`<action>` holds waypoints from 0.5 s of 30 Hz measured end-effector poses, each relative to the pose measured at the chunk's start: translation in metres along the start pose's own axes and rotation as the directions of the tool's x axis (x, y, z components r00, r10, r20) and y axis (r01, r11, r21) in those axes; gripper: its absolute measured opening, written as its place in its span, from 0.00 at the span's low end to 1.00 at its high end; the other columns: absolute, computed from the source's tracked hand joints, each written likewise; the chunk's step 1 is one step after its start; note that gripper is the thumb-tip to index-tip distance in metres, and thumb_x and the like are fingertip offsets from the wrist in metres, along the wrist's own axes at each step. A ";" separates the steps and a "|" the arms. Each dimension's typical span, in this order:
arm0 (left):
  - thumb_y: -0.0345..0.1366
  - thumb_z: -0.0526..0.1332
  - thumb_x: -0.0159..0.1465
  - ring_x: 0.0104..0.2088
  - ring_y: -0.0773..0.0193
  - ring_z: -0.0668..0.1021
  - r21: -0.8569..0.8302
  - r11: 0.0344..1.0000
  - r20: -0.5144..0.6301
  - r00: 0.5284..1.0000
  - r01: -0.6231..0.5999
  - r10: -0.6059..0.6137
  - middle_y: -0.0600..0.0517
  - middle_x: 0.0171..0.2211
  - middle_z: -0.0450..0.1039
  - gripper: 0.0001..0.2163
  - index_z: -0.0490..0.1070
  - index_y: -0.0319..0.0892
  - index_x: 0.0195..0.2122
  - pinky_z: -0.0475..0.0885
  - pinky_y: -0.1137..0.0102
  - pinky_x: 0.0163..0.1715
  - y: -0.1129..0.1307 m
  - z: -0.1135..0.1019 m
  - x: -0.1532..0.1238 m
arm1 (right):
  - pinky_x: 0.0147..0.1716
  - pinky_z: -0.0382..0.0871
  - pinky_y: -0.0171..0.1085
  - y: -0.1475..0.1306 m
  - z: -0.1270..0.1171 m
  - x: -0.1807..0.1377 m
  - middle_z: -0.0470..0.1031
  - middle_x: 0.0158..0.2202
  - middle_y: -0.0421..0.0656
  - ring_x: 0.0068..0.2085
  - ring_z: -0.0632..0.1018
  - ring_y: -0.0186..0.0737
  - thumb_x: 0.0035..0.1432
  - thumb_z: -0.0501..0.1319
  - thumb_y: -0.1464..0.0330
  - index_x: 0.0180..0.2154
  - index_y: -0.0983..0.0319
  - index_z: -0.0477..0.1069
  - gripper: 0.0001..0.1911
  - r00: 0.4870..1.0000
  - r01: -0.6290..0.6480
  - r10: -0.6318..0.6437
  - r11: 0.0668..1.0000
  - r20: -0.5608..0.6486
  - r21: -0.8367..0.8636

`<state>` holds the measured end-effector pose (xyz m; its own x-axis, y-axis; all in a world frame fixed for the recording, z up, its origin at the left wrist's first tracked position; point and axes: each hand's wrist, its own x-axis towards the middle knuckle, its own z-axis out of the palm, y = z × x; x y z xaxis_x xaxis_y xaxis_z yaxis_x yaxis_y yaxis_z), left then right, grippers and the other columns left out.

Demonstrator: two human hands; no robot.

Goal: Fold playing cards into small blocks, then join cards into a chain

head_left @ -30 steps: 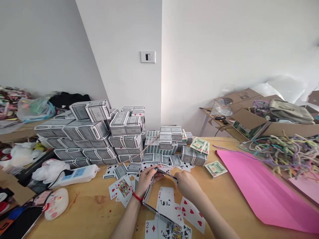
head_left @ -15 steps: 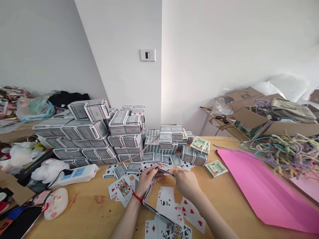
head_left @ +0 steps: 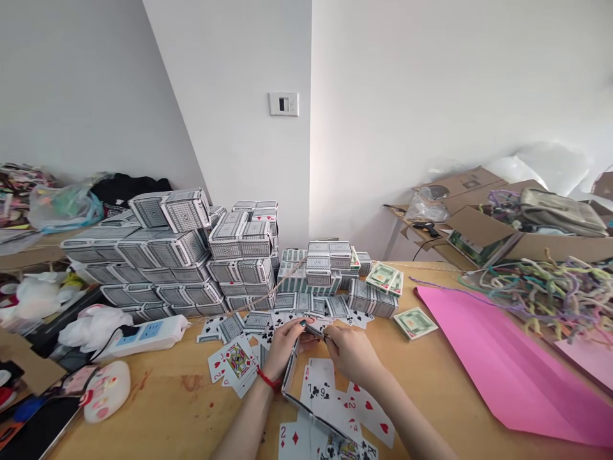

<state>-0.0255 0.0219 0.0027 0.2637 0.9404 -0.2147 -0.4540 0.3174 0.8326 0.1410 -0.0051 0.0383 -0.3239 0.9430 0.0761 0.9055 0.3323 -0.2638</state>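
A long, narrow folded strip of playing cards [head_left: 313, 412] hangs from my hands and bends down over the table. My left hand [head_left: 286, 342], with a red cord at its wrist, is closed around the strip's upper part. My right hand [head_left: 353, 350] pinches the strip's far end close to the left fingertips; its exact grip is partly hidden. Beneath the strip lie loose cards, among them a two of diamonds [head_left: 288, 442] and a heart card [head_left: 371, 409]. More face-up cards [head_left: 234, 363] fan out left of my left hand.
Stacked blocks of folded cards [head_left: 158, 249] stand at the back left, with smaller blocks [head_left: 320, 265] behind my hands. Green card packs [head_left: 416, 324] and a pink sheet [head_left: 498, 358] lie right. A white power strip [head_left: 148, 335] and a plush face [head_left: 108, 391] sit left.
My right hand has shifted slightly left, closer to my left hand. The strip's lower end has swung a little to the right.
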 end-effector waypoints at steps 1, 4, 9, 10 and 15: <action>0.36 0.62 0.51 0.38 0.55 0.77 -0.019 1.000 -0.009 1.000 -0.014 0.014 0.47 0.44 0.73 0.11 0.74 0.41 0.36 0.72 0.59 0.40 0.001 0.000 0.000 | 0.23 0.52 0.31 0.001 -0.001 0.000 0.73 0.29 0.42 0.28 0.72 0.35 0.57 0.48 0.72 0.31 0.60 0.68 0.11 0.999 0.032 -0.030 0.998 -0.034 0.054; 0.37 0.60 0.53 0.39 0.55 0.77 -0.056 0.998 -0.010 1.000 -0.027 0.027 0.47 0.46 0.72 0.12 0.73 0.41 0.39 0.72 0.59 0.40 0.003 -0.001 -0.001 | 0.26 0.57 0.30 0.007 -0.001 0.001 0.73 0.34 0.43 0.32 0.73 0.36 0.58 0.47 0.70 0.33 0.59 0.70 0.13 0.992 0.077 -0.060 0.984 -0.108 0.160; 0.37 0.58 0.55 0.43 0.55 0.75 -0.043 0.999 0.029 1.000 0.008 -0.007 0.49 0.50 0.68 0.15 0.70 0.43 0.45 0.71 0.60 0.42 0.002 -0.006 -0.002 | 0.24 0.58 0.31 0.016 0.014 0.006 0.75 0.28 0.42 0.26 0.73 0.36 0.60 0.44 0.69 0.35 0.59 0.71 0.17 0.994 0.003 0.022 0.973 -0.104 0.232; 0.37 0.58 0.56 0.43 0.55 0.75 -0.037 0.999 0.039 0.999 0.014 -0.012 0.49 0.51 0.67 0.16 0.69 0.44 0.46 0.71 0.60 0.42 0.001 -0.006 -0.002 | 0.24 0.58 0.31 0.016 0.017 0.006 0.75 0.28 0.42 0.26 0.73 0.36 0.60 0.44 0.68 0.36 0.59 0.71 0.17 0.993 0.009 0.020 0.968 -0.114 0.249; 0.38 0.58 0.56 0.46 0.53 0.73 -0.019 0.999 0.069 0.997 0.043 -0.041 0.49 0.53 0.65 0.18 0.67 0.46 0.49 0.69 0.58 0.44 0.001 -0.006 -0.003 | 0.24 0.59 0.31 0.016 0.024 0.006 0.74 0.25 0.43 0.24 0.72 0.37 0.60 0.43 0.67 0.36 0.59 0.71 0.18 0.978 0.034 0.029 0.956 -0.209 0.293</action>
<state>-0.0317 0.0206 0.0012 0.3403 0.9158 -0.2131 -0.4585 0.3595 0.8128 0.1466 0.0052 0.0116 -0.2332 0.9349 0.2676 0.7739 0.3450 -0.5310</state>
